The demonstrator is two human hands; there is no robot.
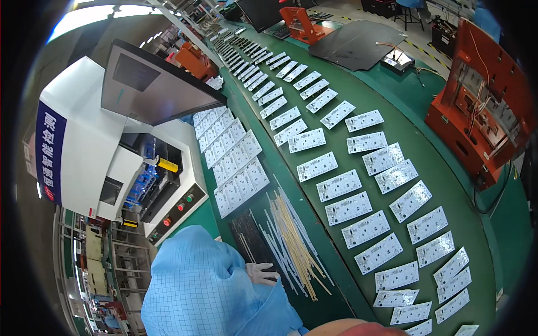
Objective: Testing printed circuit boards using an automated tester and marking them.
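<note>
My left hand (261,273), in a white glove, comes out of a blue checked sleeve (193,285) near the lower middle. Its fingers are stretched out and slightly apart over a dark surface (246,231), and nothing shows in them. Blue cloth covers part of the hand. Close to the fingertips lies a loose bundle of long thin strips, tan (294,241) and white (274,238). Beyond them, panels of joined white circuit boards (241,182) lie side by side. My right hand does not show.
Rows of separate white circuit boards (348,208) cover the green belt (314,131) to the right. On the left stands a white machine (84,123) with a monitor (162,84) and coloured buttons (180,207). An orange-red fixture (476,112) stands at the far right.
</note>
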